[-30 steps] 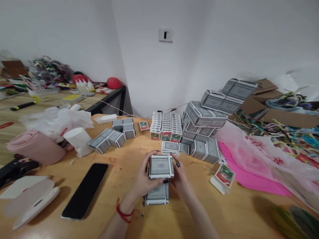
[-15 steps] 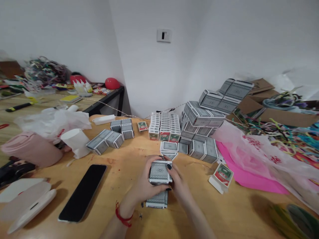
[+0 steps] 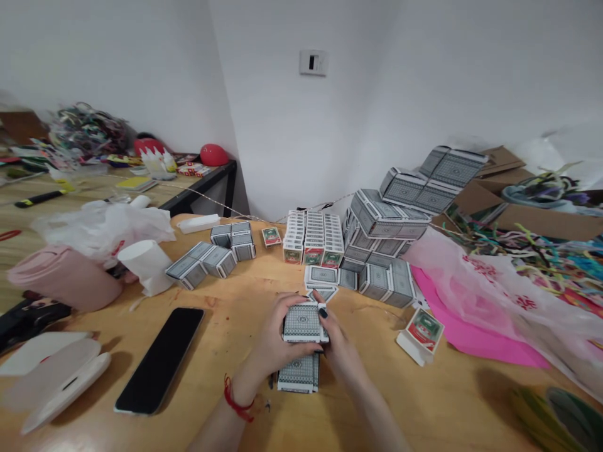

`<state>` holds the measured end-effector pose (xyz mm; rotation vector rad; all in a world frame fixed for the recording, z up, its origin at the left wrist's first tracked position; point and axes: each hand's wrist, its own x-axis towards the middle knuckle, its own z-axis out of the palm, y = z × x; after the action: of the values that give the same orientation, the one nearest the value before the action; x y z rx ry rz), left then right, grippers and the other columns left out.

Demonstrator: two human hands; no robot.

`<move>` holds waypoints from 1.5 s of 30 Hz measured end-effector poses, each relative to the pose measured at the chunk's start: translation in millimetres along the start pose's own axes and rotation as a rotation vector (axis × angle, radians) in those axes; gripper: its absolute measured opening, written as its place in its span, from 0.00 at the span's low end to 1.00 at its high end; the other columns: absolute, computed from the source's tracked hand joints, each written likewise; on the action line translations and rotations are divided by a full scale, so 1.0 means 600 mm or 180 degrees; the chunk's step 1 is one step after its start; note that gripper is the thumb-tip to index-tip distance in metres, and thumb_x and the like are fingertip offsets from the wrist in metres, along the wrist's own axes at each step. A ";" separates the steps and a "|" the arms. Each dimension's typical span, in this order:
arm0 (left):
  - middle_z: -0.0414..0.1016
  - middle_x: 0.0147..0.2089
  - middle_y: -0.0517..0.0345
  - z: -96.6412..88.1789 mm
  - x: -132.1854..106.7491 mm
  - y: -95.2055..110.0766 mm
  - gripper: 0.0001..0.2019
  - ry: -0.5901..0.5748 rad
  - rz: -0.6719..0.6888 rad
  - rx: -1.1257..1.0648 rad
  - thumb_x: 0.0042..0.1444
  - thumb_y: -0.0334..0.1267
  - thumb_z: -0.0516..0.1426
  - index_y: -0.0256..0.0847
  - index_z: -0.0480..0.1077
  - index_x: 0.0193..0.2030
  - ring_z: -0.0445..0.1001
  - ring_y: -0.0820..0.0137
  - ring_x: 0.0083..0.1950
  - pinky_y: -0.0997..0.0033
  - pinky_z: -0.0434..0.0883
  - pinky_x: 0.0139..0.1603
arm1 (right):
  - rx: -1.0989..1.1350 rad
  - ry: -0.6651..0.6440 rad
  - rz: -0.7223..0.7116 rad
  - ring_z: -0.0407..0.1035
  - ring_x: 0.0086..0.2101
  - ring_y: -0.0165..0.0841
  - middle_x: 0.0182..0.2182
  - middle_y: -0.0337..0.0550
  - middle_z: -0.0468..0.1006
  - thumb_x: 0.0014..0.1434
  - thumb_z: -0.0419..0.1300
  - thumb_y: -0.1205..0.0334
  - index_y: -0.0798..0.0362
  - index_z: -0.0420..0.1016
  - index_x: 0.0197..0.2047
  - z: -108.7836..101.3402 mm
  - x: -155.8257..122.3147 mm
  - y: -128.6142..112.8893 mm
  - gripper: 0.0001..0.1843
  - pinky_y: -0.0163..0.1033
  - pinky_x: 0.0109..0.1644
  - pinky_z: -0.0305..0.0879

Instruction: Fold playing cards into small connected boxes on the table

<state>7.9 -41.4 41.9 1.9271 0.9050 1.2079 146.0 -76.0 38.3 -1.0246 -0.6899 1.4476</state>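
Observation:
Between my hands is a stack of playing cards (image 3: 302, 322), patterned grey backs facing up. My left hand (image 3: 272, 336) wraps round its left side, thumb along the near edge and fingers at the far edge. My right hand (image 3: 340, 345) grips the right side, one dark-nailed finger bent over the top corner. Directly below, a second stack of cards (image 3: 298, 375) lies on the table, partly covered by my left thumb and the held stack. Just beyond my fingers lie loose cards (image 3: 323, 275) with white borders.
Card boxes (image 3: 313, 242) stand in rows by the wall, with piled card blocks (image 3: 389, 213) to their right. More card blocks (image 3: 219, 258) sit left. An open card box (image 3: 421, 336) lies right, a phone (image 3: 160, 361) left. Pink plastic (image 3: 475, 333) covers the right side.
My right thumb or finger has shifted slightly at the held stack's right edge, where a strip of cards now juts out. The view has moved a little; both hands keep their grip.

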 end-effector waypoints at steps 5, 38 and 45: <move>0.65 0.47 0.52 0.003 0.003 -0.001 0.30 0.0114 0.0152 -0.0108 0.36 0.44 0.67 0.43 0.63 0.48 0.65 0.59 0.51 0.56 0.64 0.51 | 0.0000 -0.0075 -0.0035 0.60 0.55 0.37 0.54 0.36 0.68 0.54 0.57 0.50 0.44 0.63 0.57 0.005 -0.003 -0.002 0.27 0.45 0.59 0.52; 0.56 0.59 0.45 -0.014 0.000 -0.015 0.33 -0.0016 0.0280 0.0801 0.51 0.50 0.55 0.46 0.51 0.62 0.57 0.55 0.60 0.52 0.57 0.59 | -0.1703 0.0534 -0.1372 0.57 0.52 0.42 0.47 0.41 0.69 0.47 0.62 0.54 0.42 0.76 0.43 0.048 -0.002 -0.058 0.17 0.50 0.59 0.47; 0.57 0.56 0.45 -0.011 0.002 -0.015 0.32 0.0260 0.0340 0.0644 0.51 0.51 0.55 0.45 0.51 0.61 0.57 0.55 0.58 0.52 0.56 0.59 | -0.1853 0.0483 -0.1395 0.49 0.58 0.43 0.57 0.37 0.60 0.50 0.60 0.50 0.38 0.70 0.50 0.024 0.016 -0.065 0.22 0.51 0.62 0.39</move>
<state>0.4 -34.4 36.8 2.1223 1.0111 1.3078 151.8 -58.9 76.7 -1.3051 -1.1781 0.7893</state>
